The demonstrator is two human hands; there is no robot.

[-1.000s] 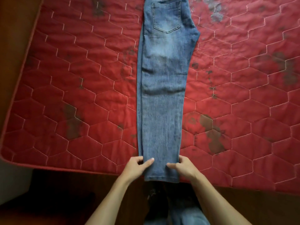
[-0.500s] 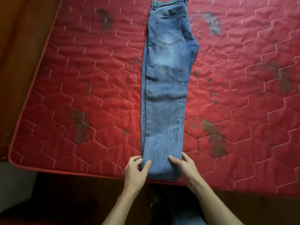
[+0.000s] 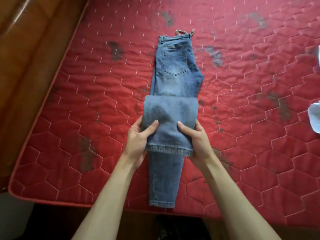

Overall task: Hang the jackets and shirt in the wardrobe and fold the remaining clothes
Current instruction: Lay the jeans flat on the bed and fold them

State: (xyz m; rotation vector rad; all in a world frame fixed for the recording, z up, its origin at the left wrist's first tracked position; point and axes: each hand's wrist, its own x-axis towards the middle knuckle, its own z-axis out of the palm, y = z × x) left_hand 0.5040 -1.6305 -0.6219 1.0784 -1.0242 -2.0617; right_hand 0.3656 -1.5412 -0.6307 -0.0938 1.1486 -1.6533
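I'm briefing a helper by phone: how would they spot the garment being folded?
Find the red quilted mattress. Down its middle lie blue jeans, waistband far, with the left hand and right hand gripping a raised leg fold. Only denim; the other cloth, at the right edge, is pale.

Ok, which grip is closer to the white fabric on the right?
Right. The right grip holds the jeans at the edge facing the white fabric; the left grip holds the opposite edge.
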